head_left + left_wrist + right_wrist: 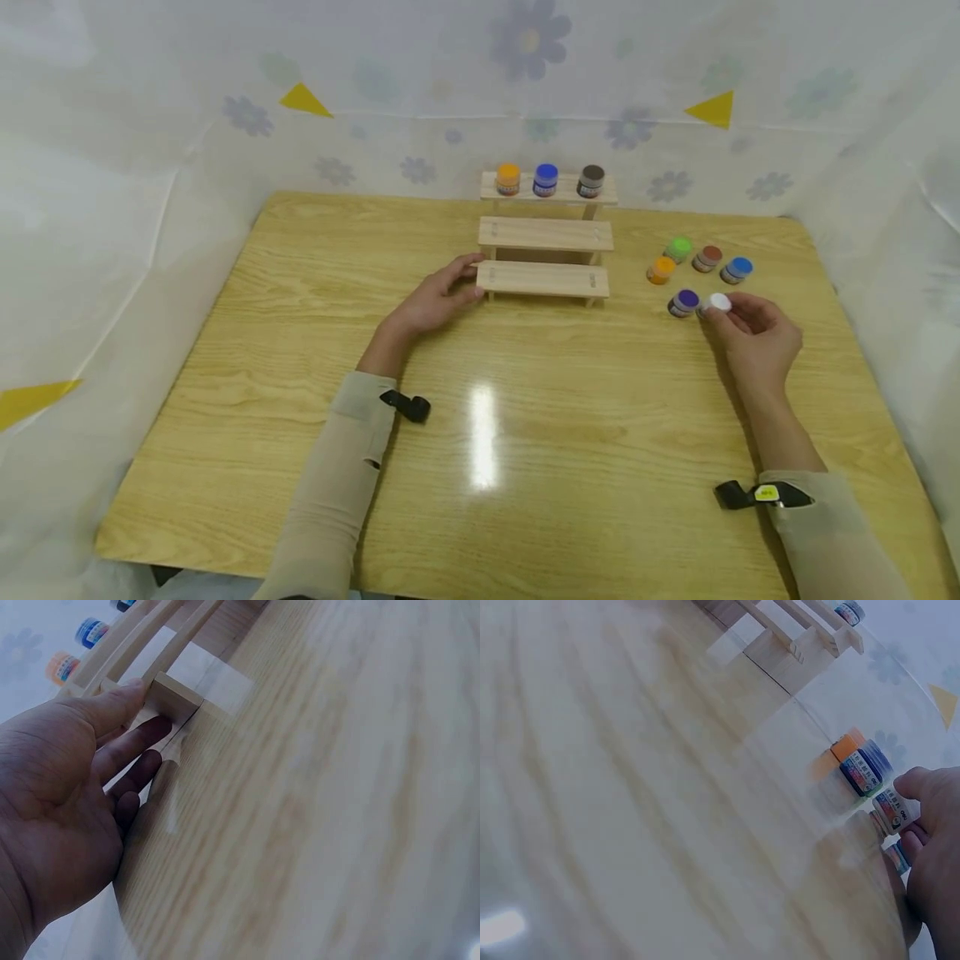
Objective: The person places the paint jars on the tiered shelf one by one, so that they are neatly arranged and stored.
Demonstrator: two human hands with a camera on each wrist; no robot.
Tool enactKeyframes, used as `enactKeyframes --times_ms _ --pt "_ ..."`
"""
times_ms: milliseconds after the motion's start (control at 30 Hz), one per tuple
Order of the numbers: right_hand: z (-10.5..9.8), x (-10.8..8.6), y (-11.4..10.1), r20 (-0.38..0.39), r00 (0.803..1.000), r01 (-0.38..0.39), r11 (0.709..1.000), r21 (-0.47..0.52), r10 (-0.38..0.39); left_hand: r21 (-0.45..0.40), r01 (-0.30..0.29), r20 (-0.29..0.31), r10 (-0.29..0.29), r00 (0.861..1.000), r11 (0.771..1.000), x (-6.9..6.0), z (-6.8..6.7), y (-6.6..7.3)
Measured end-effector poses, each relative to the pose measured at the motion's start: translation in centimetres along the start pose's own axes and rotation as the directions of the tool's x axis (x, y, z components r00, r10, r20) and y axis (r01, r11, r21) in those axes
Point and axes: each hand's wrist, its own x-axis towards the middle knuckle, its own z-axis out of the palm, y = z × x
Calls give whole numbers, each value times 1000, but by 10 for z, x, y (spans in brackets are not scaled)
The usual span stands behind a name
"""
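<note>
A wood-grain bench [570,392] stands against white, flower-printed sheeting [420,50]. At far centre, the left hand [442,298] grips the left end of a wooden rack's [545,233] lowest step; three lidded jars [546,180] line its top. At right, the right hand [761,342] pinches a white-lidded jar [717,303] beside a purple-lidded jar [683,303], nearer than four other jars [707,259].

Left arm [326,492] and right arm [832,529] both stretch out, the left grip [433,302] curved, the right grip [763,343] pinching.
</note>
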Motion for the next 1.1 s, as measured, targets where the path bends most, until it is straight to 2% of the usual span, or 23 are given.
enactKeyframes --times_ms 233,433,633,833,1100 --pt "1 -18 -2 46 998 34 999 -20 -33 -4 3 6 -3 1000 1000 1 1 -1" --pt "4 -25 -2 83 995 54 999 -9 -53 12 14 3 -14 1000 1000 0 0 0" --pt "9 -34 -2 123 989 80 996 45 -85 22 17 2 -17 1000 1000 1 0 0" --pt "16 -44 -3 184 976 105 990 91 -120 20 17 0 -17 1000 1000 2 -1 0" --pt "22 -53 -1 282 944 167 985 49 -174 18 8 3 -8 1000 1000 2 1 -1"
